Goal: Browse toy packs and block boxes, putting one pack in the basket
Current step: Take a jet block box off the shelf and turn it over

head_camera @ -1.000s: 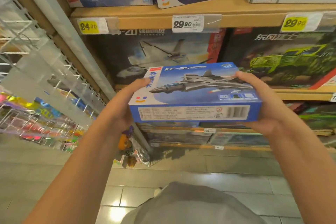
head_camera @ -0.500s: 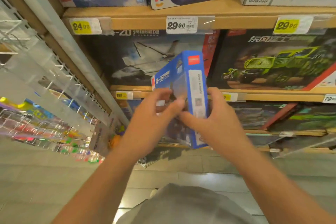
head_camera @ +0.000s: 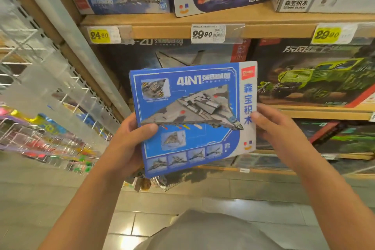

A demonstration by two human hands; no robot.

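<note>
Hands held a blue block box (head_camera: 190, 115) upright in front of the shelving, its printed face turned toward the camera. That face showed "4IN1" lettering, a grey delta-shaped aircraft model, and a white strip of blue characters down its right side. The left hand (head_camera: 129, 142) gripped the box's left edge, thumb curled over the front face and fingers behind it. The right hand (head_camera: 272, 128) touched the right edge near the white strip, its thumb against the front; the blur left it unclear whether its fingers were wrapped behind the box or simply resting there.

Behind the box, a wooden shelf (head_camera: 162, 22) carried price tags: a yellow tag (head_camera: 100, 35) at left, a white tag (head_camera: 207, 33) in the middle, and another yellow tag (head_camera: 326, 34) at right. Below it stood a dark jet box (head_camera: 166, 55), partly hidden by the held box, and beside that, to the right, a green truck box (head_camera: 316, 75). More boxes lined the shelf above. At far left, a white wire rack (head_camera: 40, 79) held bright, blurred packs. Grey floor tiles (head_camera: 182, 195) lay below.
</note>
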